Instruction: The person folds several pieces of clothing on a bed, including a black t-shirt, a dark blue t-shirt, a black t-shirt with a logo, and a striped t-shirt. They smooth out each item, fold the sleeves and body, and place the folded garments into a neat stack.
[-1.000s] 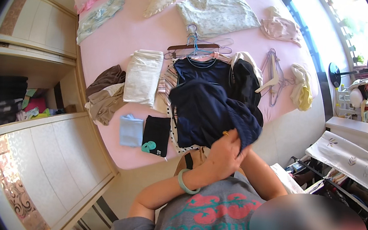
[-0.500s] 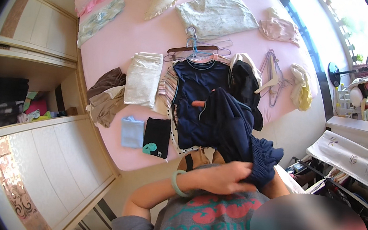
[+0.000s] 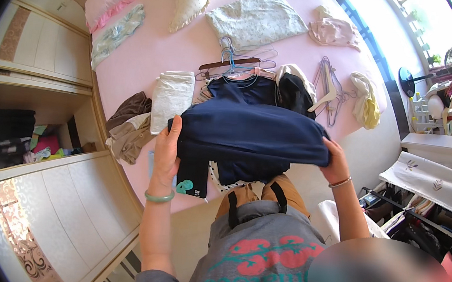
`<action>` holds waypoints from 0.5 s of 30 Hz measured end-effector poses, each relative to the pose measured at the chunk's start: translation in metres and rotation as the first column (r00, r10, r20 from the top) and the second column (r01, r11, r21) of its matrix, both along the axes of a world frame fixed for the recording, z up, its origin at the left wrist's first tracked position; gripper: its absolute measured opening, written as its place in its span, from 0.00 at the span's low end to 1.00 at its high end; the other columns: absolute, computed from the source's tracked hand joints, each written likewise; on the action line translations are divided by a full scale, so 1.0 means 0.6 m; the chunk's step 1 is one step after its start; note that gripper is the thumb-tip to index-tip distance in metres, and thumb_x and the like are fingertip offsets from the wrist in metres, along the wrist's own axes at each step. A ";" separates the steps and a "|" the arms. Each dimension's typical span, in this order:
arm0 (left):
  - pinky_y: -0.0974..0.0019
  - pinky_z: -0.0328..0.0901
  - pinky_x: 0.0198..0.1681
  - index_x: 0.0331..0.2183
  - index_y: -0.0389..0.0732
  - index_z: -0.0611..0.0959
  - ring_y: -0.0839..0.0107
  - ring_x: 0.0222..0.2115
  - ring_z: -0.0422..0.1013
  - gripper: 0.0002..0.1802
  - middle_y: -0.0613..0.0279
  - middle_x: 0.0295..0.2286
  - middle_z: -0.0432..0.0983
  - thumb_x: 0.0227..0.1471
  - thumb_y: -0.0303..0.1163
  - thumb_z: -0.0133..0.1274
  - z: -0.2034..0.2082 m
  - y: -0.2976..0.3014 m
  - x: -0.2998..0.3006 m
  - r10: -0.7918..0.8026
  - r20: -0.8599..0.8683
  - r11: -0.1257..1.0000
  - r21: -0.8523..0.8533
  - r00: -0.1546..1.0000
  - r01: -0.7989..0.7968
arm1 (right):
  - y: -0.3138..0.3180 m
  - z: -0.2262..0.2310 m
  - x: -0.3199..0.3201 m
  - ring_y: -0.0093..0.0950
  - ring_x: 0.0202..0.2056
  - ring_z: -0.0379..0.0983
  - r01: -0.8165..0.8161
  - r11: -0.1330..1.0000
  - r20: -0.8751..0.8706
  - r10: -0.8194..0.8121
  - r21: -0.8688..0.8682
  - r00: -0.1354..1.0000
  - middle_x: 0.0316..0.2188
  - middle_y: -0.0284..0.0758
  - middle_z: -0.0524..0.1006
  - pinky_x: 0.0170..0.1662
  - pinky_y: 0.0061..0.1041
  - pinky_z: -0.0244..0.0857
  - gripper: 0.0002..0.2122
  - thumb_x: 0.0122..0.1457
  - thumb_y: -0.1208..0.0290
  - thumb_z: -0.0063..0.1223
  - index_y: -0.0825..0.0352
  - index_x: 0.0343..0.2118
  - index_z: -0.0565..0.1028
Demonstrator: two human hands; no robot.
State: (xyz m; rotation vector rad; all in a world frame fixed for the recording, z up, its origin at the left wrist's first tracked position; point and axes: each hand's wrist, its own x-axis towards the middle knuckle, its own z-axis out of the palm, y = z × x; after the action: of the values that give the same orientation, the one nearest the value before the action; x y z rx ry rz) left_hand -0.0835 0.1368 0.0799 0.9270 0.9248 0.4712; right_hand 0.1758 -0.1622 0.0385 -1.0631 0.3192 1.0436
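A pair of navy trousers, folded lengthwise, is stretched sideways in the air between my two hands, above the bed's near edge. My left hand grips its left end, thumb up, with a green bangle on the wrist. At the other end my right hand has its fingers closed on the cloth, a thin bracelet on that wrist. Beneath the trousers lies a navy sleeveless top, partly covered. A black folded garment with a green print sits below the left end; a light blue cloth beside it is mostly hidden.
On the pink bed are a folded white cloth, brown clothes, loose hangers, a yellow-white garment and a folded patterned sheet. Wardrobe doors stand left; a clothes rack is right.
The trousers went from hanging bunched over my right arm, fingertips poking out, to stretched flat between both hands. My left hand moved left and up from the waistband to the other end.
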 end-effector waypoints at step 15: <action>0.64 0.61 0.58 0.56 0.36 0.68 0.71 0.53 0.66 0.38 0.60 0.53 0.68 0.62 0.61 0.31 0.062 -0.043 0.073 -0.335 0.289 0.905 -0.164 0.897 0.392 | 0.151 0.141 -0.085 0.38 0.53 0.67 -0.218 0.901 0.917 0.326 -0.375 -0.229 0.53 0.35 0.72 0.56 0.35 0.59 0.24 0.45 0.66 0.68 0.62 0.48 0.75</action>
State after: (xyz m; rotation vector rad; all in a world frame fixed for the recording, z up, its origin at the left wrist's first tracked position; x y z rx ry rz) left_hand -0.0396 0.1108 0.1170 0.7928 0.5355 0.1533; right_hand 0.1247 -0.0714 0.1230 -1.7713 -1.3523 0.2099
